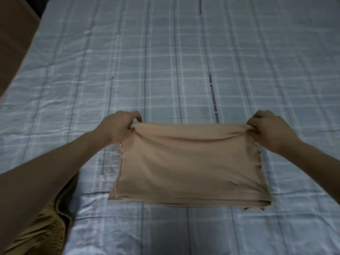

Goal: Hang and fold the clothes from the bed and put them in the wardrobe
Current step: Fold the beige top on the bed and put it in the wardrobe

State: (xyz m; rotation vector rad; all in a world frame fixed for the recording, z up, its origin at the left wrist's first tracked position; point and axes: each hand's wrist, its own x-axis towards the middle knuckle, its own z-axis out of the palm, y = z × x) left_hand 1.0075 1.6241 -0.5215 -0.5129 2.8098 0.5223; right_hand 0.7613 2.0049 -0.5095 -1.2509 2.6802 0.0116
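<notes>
- Now, both hands are on the soft beige folded garment [189,162], lying in the middle of the blue checked quilted bed [165,61], toward its near edge.
- Left hand [117,127] and right hand [270,129]: fingers curled, pinching the far corners.
- Risk: uneven pulling could skew the layers, or the stacked near edge may slip apart.
- Mustard cloth [46,227] sits at the near-left corner.

Left hand [117,127] and right hand [270,129] pinch the far corners of a folded beige cloth garment [189,162] on a blue plaid-sheeted bed [165,61].
</notes>
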